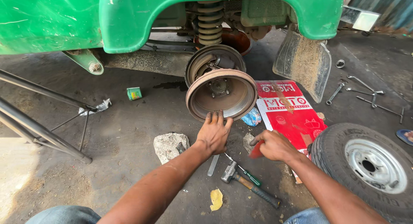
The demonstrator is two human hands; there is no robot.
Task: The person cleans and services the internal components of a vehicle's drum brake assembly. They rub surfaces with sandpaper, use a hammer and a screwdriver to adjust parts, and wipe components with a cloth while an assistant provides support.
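L grip flat on drum, R grip round red piece, red-white card sheet beside

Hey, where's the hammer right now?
The hammer lies on the ground at the bottom centre of the head view, just below the right hand, left of the loose wheel.
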